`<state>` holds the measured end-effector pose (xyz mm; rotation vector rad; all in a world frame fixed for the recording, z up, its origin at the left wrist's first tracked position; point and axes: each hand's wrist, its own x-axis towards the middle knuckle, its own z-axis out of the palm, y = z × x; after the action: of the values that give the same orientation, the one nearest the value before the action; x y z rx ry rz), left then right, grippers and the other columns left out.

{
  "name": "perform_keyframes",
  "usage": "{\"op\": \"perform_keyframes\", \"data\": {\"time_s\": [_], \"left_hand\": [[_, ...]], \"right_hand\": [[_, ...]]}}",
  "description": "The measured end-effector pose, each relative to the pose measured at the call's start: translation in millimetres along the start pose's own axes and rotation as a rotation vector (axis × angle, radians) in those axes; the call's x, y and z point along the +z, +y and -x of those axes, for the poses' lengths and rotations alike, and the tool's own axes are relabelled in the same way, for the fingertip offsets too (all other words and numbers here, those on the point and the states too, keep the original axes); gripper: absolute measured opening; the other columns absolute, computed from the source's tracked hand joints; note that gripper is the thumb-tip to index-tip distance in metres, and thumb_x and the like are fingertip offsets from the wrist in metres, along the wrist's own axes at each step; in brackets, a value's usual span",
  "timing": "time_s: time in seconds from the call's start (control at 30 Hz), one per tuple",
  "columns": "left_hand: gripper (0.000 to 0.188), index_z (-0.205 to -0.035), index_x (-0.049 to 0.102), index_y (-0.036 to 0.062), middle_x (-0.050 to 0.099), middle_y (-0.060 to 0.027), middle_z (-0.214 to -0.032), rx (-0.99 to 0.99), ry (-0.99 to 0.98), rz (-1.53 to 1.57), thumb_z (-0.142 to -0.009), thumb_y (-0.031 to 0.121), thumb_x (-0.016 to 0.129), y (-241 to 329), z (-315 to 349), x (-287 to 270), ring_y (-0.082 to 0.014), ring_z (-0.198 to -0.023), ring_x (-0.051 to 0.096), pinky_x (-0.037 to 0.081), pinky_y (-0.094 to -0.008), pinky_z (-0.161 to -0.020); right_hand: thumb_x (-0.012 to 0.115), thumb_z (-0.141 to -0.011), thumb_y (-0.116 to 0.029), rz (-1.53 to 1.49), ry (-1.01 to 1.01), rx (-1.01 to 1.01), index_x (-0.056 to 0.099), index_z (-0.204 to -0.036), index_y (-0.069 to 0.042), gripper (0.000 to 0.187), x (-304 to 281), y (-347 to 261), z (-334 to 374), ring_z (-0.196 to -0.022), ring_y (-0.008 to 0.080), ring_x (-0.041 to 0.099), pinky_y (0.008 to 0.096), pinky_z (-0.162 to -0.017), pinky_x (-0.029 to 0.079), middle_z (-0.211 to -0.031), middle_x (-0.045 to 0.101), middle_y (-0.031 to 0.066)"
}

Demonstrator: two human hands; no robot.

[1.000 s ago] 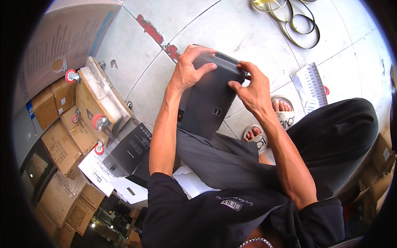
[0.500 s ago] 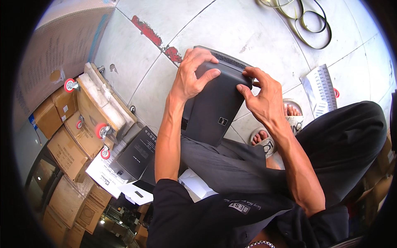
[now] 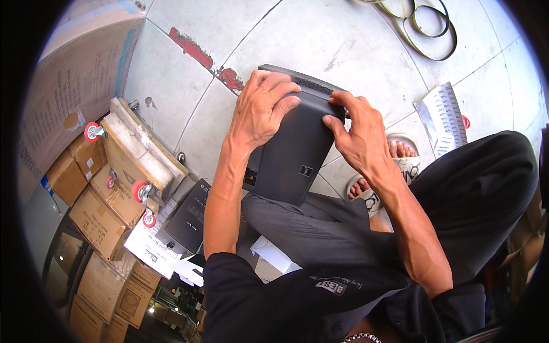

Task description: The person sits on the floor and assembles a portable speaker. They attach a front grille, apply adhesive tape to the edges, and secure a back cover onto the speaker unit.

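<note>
A flat black box-shaped case (image 3: 297, 148) rests against my leg, its far end tilted up off the lap. Along that far end runs a rough dark foam-like strip (image 3: 311, 84). My left hand (image 3: 258, 111) grips the far left corner, with fingers bent over the edge and the thumb lying close to them. On the far right corner, my right hand (image 3: 360, 128) pinches the edge between thumb and fingers. A small pale label (image 3: 306, 171) sits on the case's near part. The underside of the case is hidden.
To the left, a wooden dolly (image 3: 137, 154) with red wheels stands tipped by stacked cardboard boxes (image 3: 97, 217). A black printed box (image 3: 191, 214) lies near my left elbow. Looped strapping (image 3: 452, 46) and a printed silver sheet (image 3: 443, 117) lie on the tiled floor.
My left fingers have curled in a little at the corner, and the thumb has shifted slightly. The case has moved slightly left in view; my right hand keeps its hold.
</note>
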<state>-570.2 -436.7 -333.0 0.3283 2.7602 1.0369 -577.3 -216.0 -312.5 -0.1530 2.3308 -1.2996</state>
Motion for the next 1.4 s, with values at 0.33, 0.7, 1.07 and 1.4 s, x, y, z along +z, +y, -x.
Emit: {"op": "perform_keyframes", "data": {"time_s": [0.33, 0.7, 1.07, 1.4], "left_hand": [[0.019, -0.095, 0.070, 0.0083, 0.063, -0.0039, -0.101, -0.063, 0.028, 0.006, -0.090, 0.025, 0.062, 7, 0, 4, -0.0274, -0.098, 0.051, 0.045, -0.0386, -0.086], [0.029, -0.102, 0.074, 0.0121, 0.064, -0.0041, -0.108, -0.234, 0.022, -0.045, -0.091, 0.035, 0.060, 20, 4, 2, -0.0269, -0.108, 0.051, 0.042, -0.0384, -0.096], [0.031, -0.119, 0.066, 0.0074, 0.060, -0.0117, -0.125, -0.272, -0.475, 0.076, -0.095, 0.025, 0.057, 0, -17, -48, -0.0273, -0.117, 0.056, 0.044, -0.0390, -0.102], [0.038, -0.121, 0.062, 0.0102, 0.061, -0.0071, -0.125, -0.237, -0.452, 0.084, -0.083, 0.016, 0.066, 6, -17, -59, -0.0289, -0.122, 0.049, 0.041, -0.0408, -0.105]], "right_hand": [[0.064, -0.080, -0.006, 0.047, -0.021, 0.002, 0.059, -0.107, 0.003, 0.028, 1, -2, -2, -0.098, 0.0416, 0.060, 0.0466, -0.086, 0.049, -0.099, 0.064, 0.0263], [0.053, -0.074, -0.009, 0.142, -0.050, -0.089, 0.063, -0.101, 0.005, 0.032, 6, 11, -22, -0.087, 0.0434, 0.065, 0.0475, -0.082, 0.051, -0.087, 0.068, 0.0268], [0.054, -0.073, -0.018, 0.411, -0.372, -0.106, 0.072, -0.107, -0.005, 0.041, -8, -24, -41, -0.092, 0.0400, 0.067, 0.0429, -0.089, 0.052, -0.095, 0.070, 0.0249], [0.065, -0.073, -0.004, 0.201, -0.218, -0.081, 0.066, -0.110, 0.002, 0.038, 2, -27, -28, -0.100, 0.0394, 0.062, 0.0445, -0.087, 0.051, -0.106, 0.065, 0.0222]]}}
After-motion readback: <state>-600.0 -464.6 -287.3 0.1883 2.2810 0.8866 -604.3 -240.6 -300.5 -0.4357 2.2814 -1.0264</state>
